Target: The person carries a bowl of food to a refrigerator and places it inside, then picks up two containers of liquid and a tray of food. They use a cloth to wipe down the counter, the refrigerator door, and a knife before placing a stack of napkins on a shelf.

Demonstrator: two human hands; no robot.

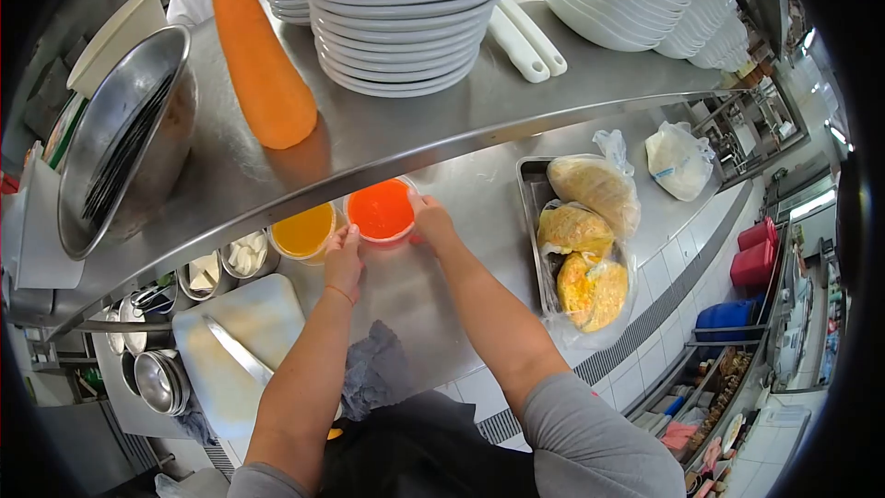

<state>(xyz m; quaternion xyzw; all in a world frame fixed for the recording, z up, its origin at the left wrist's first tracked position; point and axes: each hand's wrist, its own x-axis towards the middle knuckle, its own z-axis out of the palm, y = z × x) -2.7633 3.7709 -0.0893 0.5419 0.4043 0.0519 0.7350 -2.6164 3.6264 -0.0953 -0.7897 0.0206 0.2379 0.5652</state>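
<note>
Leftmost, on the brushed-steel shelf (pixel 369 129), one deep round steel bowl (pixel 177 106) holding thin dark strips (pixel 124 157). Below, small shiny nested steel bowls (pixel 155 383), exact count unclear. Next, two small round steel containers (pixel 269 263) of pale pieces, blocky in one, chunky in the other; just beside on the smooth steel bench (pixel 406 295), one rectangular worn white cutting board (pixel 203 378) bearing one long-bladed knife (pixel 238 349). Overhead, one smooth tapering orange piece (pixel 263 74), broad at the near end. Then, side by side on the bench, two round translucent tubs: one yellow-orange-filled tub (pixel 301 259), one red-orange-filled tub (pixel 385 242). Left hand (pixel 343 266) at the gap between both; cannot tell what, if anything, that grip pinches. Nearer, one crumpled dark-grey cloth (pixel 376 369); overhead, one tall stack of glossy white plates (pixel 401 28). Right hand (pixel 430 221) with grip pinching the red-orange-filled tub's right rim. Farther right, two white rounded handles (pixel 525 37) on the shelf, one rectangular metal tray (pixel 531 212) with three wrinkled clear bags of yellowish food (pixel 576 229), and one knotted whitish bag (pixel 679 161).
</note>
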